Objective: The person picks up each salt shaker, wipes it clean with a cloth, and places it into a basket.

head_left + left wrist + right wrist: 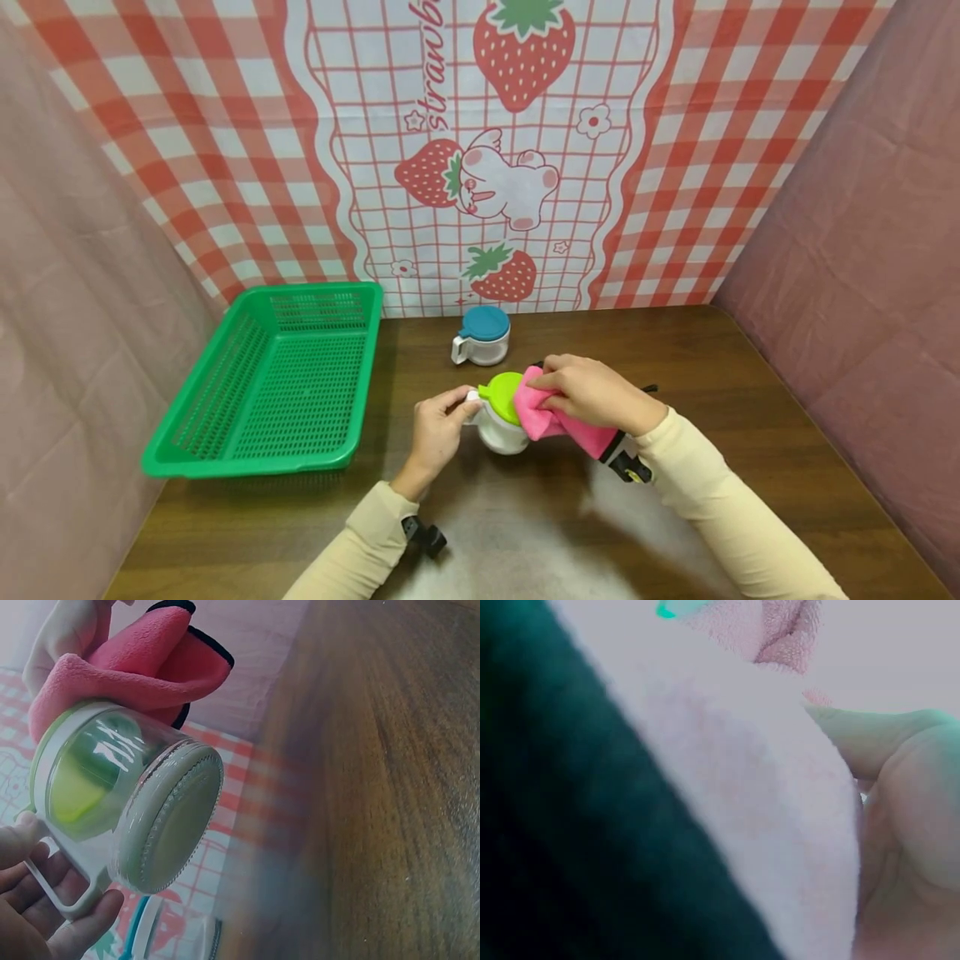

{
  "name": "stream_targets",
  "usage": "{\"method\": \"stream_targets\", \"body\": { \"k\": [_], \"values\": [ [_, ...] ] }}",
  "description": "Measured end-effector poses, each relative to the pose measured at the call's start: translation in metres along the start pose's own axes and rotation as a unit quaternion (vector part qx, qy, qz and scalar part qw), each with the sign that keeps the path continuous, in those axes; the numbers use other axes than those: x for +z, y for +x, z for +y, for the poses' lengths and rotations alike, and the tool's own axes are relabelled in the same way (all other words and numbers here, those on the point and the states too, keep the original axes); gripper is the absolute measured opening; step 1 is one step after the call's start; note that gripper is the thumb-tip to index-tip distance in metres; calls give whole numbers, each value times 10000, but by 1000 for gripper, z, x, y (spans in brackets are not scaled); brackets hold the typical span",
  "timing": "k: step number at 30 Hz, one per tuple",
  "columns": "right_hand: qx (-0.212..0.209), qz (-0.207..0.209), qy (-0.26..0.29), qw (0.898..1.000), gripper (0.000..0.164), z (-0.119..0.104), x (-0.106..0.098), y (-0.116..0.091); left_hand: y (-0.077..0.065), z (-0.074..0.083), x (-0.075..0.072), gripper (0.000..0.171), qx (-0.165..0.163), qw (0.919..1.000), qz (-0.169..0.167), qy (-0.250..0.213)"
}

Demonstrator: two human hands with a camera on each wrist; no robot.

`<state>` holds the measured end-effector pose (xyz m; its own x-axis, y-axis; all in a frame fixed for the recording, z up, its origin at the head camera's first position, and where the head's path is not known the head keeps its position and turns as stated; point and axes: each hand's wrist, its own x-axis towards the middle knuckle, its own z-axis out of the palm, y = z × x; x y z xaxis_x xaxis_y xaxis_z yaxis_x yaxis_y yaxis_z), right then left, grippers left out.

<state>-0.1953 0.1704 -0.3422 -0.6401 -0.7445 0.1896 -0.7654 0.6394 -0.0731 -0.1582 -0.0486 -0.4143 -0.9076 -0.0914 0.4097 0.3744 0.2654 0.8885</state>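
My left hand [437, 429] grips the white handle of a clear glass jar [105, 780] with a lime-green lid [501, 397]. In the left wrist view the jar is tilted, its round base [180, 821] facing the camera above the table. A pink cloth [536, 404] with black edging is bunched in my right hand [588, 390], which presses it against the right side of the lid and rim. Close up in the right wrist view, the cloth [742, 772] and its dark edge cover much of the picture, beside the thumb [870, 739].
A second jar with a blue lid [485, 323] and white handle stands behind, near the back of the wooden table [720, 433]. A green plastic basket [363, 375] sits at the left. A strawberry-patterned cloth [480, 100] hangs at the back, with pink curtains at both sides.
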Motion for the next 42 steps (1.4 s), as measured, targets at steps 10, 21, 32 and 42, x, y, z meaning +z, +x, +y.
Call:
{"method": "stream_targets", "body": {
  "k": [10, 21, 32, 42],
  "values": [
    [-132, 79, -121, 9998, 8, -12, 3, 6, -2, -1, 2, 17, 23, 10000, -35, 6],
    [-95, 168, -181, 9997, 9, -21, 4, 13, -3, -29, 13, 15, 179, 9998, -123, 4],
    [299, -79, 71, 9995, 9, -16, 8, 21, -5, -32, 15, 11, 467, 9984, -267, 192],
    [563, -174, 430, 9973, 10, -3, 10, 20, -5, -33, 15, 18, 593, 9977, -298, 141]
  ]
}}
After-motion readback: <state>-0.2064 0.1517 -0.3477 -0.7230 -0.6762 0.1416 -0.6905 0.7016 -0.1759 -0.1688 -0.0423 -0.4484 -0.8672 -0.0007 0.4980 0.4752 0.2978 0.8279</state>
